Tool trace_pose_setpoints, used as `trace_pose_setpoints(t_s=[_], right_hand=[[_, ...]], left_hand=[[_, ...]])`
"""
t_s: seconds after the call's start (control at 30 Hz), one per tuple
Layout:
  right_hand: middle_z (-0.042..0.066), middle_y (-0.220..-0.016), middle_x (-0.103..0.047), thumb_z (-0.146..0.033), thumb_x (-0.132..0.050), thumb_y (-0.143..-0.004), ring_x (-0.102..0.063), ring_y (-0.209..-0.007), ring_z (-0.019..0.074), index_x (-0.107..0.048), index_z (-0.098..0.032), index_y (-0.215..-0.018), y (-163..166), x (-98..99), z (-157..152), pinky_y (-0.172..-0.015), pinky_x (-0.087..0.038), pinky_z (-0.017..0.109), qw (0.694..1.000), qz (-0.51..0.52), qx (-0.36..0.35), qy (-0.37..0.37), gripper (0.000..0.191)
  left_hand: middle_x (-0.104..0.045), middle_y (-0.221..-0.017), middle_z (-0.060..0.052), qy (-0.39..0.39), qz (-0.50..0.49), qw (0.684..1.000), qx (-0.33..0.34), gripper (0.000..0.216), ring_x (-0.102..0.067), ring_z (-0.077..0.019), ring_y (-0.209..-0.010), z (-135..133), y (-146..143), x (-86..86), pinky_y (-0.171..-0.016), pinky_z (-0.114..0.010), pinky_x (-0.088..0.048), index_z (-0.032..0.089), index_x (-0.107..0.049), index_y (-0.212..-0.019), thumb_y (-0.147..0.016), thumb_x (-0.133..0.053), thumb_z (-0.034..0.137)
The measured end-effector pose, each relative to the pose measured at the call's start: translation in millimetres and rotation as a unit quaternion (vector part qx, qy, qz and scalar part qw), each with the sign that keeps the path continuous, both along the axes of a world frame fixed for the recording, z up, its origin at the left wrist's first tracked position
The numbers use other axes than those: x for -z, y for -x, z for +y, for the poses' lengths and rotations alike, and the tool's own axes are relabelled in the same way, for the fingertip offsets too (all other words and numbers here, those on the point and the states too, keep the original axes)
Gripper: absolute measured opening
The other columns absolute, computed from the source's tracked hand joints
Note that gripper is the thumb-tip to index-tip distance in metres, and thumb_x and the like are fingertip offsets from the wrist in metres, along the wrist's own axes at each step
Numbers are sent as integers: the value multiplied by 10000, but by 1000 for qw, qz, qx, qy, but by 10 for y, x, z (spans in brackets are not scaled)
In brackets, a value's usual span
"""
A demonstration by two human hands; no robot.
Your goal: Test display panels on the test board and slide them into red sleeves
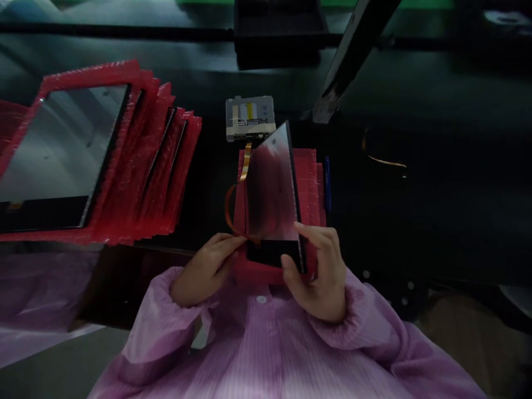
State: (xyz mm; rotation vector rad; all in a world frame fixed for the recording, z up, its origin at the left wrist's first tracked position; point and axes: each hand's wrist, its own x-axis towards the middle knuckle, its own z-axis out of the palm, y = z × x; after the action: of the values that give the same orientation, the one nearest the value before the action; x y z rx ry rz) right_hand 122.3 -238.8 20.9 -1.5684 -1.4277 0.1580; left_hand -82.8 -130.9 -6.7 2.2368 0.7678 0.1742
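Observation:
A dark glass display panel (272,194) stands tilted in front of me, its right side raised. My right hand (318,271) grips its lower right edge between thumb and fingers. An orange flat ribbon cable (228,205) runs from the panel's lower left corner up to a small circuit board unit (250,117) behind. At that corner, my left hand (210,267) is closed, its fingertips pinched at the cable's lower end; the exact contact is partly hidden. Beneath the panel lie red bubble-wrap sheets (306,177).
On the left, several red bubble-wrap sleeves (137,166) fan out with another display panel (66,144) on top. A blue pen (327,184) lies right of the red sheets. Farther right is a loose thin cable (386,162). A metal post (347,55) slants at the back, near a black tray (280,47).

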Motion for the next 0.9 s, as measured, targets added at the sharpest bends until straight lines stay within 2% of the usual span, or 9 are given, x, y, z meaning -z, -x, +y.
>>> trace_pose_setpoints(t_s=[0.13,0.3,0.43,0.57,0.63,0.7,0.77,0.8,0.9], right_hand=[[110,-994,-576,-177,-576,-849,-524,-933,192,-527,-45,-1164,63,-55,189,-790,-495,351,984,-123,-71,-109,345],[102,-953,-572,-408,-562,-903,-520,-856,187,-607,-26,-1150,117,37,379,-749,-508,333,943,-243,-98,-204,457],[101,-1246,-537,-386,-467,-941,-509,-1167,233,-584,-144,-1195,158,116,517,-1000,-465,394,933,-262,-122,-217,370],[137,-1400,-454,-407,-479,-923,-355,-1379,292,-492,-139,-1225,158,184,642,-1130,-361,464,920,-256,-198,-222,404],[133,-1409,-449,-469,-477,-917,-353,-1385,285,-449,-153,-1278,157,236,680,-1142,-350,458,918,-253,-190,-241,480],[120,-1412,-451,-477,-471,-913,-371,-1378,269,-417,-179,-1296,163,299,703,-1140,-359,443,921,-232,-168,-264,489],[120,-1417,-447,-437,-453,-915,-392,-1366,265,-399,-183,-1285,168,361,717,-1136,-367,439,923,-204,-154,-289,452],[126,-1420,-443,-420,-439,-917,-399,-1360,268,-396,-174,-1274,168,386,722,-1137,-366,442,921,-195,-153,-301,436],[153,-1426,-431,-418,-393,-927,-404,-1353,289,-422,-134,-1233,157,421,736,-1146,-349,462,914,-199,-162,-314,418]], left_hand=[[-556,-1339,-62,77,4,994,72,422,-524,-150,-1237,212,146,11,-1072,-328,-470,251,-480,-1373,-954,-438,256],[-562,-1334,-84,128,-2,978,163,470,-526,-174,-1259,458,270,43,-1070,-325,-474,244,-456,-1389,-931,-503,338],[-622,-1242,-70,113,-38,974,191,452,-587,-168,-1164,517,238,-26,-1020,-309,-508,260,-474,-1372,-933,-490,368],[-686,-1123,-19,137,-24,966,220,372,-663,-129,-973,610,239,-323,-864,-228,-565,293,-556,-1286,-916,-534,312],[-709,-1016,17,151,-30,975,158,272,-671,-99,-893,700,211,-523,-784,-183,-563,311,-627,-1170,-926,-510,276],[-703,-950,30,110,-76,991,-7,219,-658,-80,-854,818,111,-671,-751,-166,-546,291,-669,-1039,-939,-477,258],[-689,-966,12,-2,-105,978,-179,209,-640,-89,-888,985,-71,-709,-808,-199,-530,238,-673,-1000,-931,-476,236],[-683,-1003,-6,-77,-100,964,-234,211,-629,-106,-935,1094,-188,-681,-870,-234,-515,206,-667,-1030,-916,-490,224],[-630,-1172,-69,-240,-10,941,-237,329,-562,-157,-1105,1515,-573,-457,-1038,-348,-432,123,-611,-1186,-893,-466,156]])
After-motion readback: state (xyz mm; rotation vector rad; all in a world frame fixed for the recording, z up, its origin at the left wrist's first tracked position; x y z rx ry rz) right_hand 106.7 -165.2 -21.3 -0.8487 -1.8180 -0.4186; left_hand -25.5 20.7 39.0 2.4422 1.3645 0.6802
